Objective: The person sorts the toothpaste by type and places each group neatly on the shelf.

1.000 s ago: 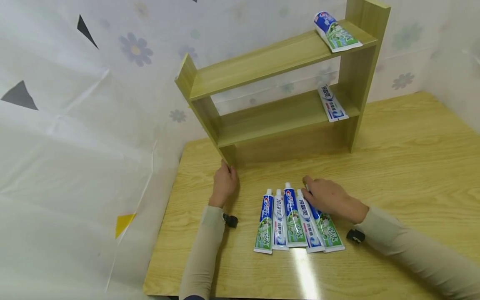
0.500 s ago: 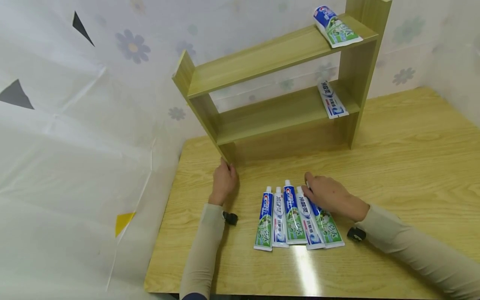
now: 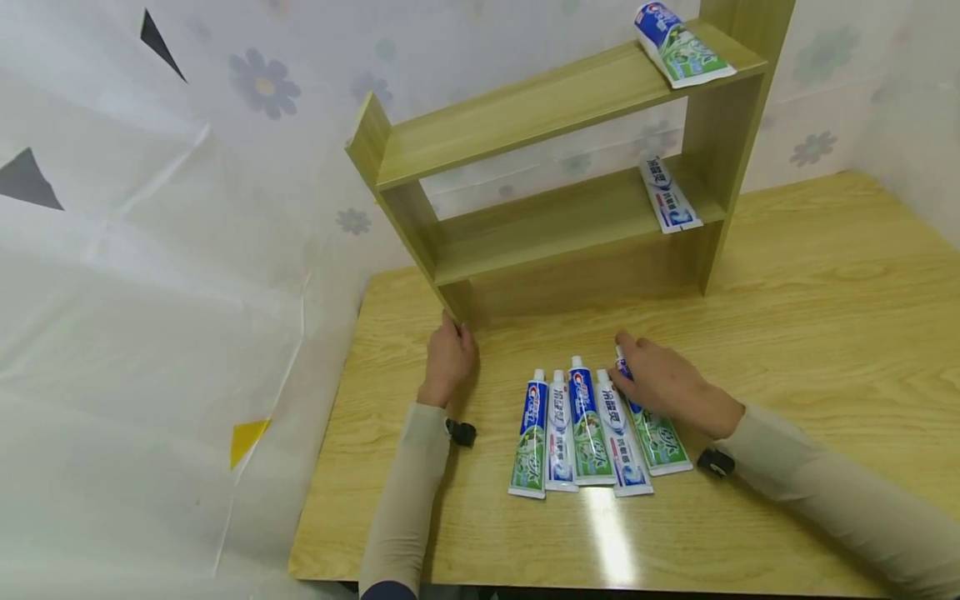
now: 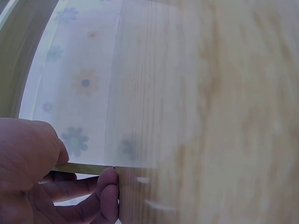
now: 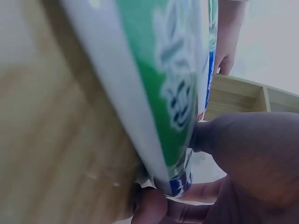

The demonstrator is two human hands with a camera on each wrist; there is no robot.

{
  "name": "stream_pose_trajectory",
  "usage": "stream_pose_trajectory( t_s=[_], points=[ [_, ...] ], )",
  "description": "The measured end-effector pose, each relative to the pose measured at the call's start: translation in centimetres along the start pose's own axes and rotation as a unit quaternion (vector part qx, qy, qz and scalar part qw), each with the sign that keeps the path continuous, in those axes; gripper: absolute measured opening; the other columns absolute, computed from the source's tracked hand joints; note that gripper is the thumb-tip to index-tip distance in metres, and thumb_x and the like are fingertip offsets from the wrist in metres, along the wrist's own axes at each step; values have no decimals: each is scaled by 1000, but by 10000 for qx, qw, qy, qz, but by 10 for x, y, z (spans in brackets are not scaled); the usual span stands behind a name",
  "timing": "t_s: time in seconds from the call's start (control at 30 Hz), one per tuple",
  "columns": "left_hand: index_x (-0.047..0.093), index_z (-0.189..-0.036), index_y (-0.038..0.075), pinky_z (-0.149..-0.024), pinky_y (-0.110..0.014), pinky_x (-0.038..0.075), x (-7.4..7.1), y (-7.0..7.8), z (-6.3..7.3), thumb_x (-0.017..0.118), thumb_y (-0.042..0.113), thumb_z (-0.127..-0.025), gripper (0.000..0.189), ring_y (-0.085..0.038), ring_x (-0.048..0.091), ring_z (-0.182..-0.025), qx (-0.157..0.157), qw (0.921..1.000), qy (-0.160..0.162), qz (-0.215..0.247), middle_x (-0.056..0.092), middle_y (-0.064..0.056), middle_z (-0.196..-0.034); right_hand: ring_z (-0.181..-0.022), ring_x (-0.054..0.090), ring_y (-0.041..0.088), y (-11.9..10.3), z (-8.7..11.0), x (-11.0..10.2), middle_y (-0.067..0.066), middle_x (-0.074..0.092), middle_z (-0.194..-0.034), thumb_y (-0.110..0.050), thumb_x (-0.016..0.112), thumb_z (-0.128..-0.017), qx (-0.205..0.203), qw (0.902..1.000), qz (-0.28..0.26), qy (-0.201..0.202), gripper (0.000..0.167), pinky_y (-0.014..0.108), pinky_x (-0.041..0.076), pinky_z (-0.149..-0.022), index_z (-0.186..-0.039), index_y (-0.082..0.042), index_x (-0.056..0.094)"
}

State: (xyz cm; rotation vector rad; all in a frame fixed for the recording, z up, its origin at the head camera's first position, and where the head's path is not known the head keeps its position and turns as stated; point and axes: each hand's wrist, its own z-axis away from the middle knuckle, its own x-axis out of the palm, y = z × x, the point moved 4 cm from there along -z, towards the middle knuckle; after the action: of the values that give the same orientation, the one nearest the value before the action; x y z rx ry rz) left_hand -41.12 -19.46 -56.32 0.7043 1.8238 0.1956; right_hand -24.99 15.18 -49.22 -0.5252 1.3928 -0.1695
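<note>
My left hand holds the lower front corner of the wooden shelf; in the left wrist view its fingers curl about the panel's edge. My right hand grips the cap end of the rightmost toothpaste tube, a blue, white and green one. In the right wrist view thumb and fingers lie on either side of this toothpaste tube. Left of it, in a row with caps away from me, lie a white tube, a Crest tube, another white tube and another Crest tube.
On the shelf's upper board rests a Crest tube at the right end. A white tube lies on the middle board below it. The wooden table extends to the right; a white flowered wall covering stands behind and at left.
My right hand has moved slightly away from me with the rightmost toothpaste tube, whose bottom end now sits farther back than its neighbour's. My left hand stays at the shelf corner.
</note>
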Motion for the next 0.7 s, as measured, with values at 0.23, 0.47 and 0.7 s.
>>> stream_pose_trajectory(
  t_s=[0.23,0.47,0.7],
  points=[
    [54,-108,3,-47,-44,39,-23,28,6,44,23,-115,24,-18,48,-53,135,9996,112,230,53,-5,-68,-94,73,39,-1,14,0,44,62,-132,-29,67,-106,173,9997,37,-180,76,55,64,-77,-159,11,32],
    [52,-108,4,-47,-36,41,-16,17,0,44,25,-114,23,-18,49,-55,-71,9996,-62,267,52,-5,-70,-78,67,29,-2,20,-1,43,62,-128,-28,71,-103,135,9997,-100,-195,82,43,60,-63,-161,10,28],
    [53,-111,5,-45,-31,40,3,-7,-3,43,29,-115,27,-16,51,-55,-118,9997,-177,75,56,-4,-71,-79,67,29,-2,21,-1,43,62,-126,-26,71,-102,37,9998,-134,-166,80,43,59,-64,-160,10,29]
  ],
)
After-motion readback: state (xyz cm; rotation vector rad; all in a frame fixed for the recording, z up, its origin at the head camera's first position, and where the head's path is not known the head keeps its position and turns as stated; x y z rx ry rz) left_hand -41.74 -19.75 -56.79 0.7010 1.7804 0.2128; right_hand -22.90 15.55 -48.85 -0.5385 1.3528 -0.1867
